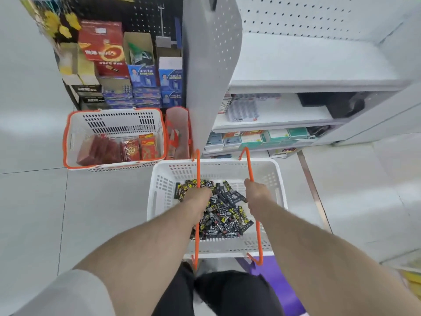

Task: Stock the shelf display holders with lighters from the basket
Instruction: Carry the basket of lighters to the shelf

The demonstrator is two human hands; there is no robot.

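Note:
A white basket point(159, 192) with orange handles stands on the floor in front of me. Inside is a heap of black, yellow and white patterned lighters point(222, 221), with a few black perforated strips among them. My left hand point(199, 198) reaches down into the heap, behind the left handle point(197, 169); its fingers are buried among the lighters and hidden. My right hand point(257, 193) is curled round the upright right handle point(249, 165) over the basket's right side.
A second white basket point(73, 142) with red packets sits to the left on the floor. A grey pegboard panel point(211, 71) rises just behind the lighter basket. White shelves point(307, 84) with boxed goods run to the right. Stacked boxes fill the black rack at the back left.

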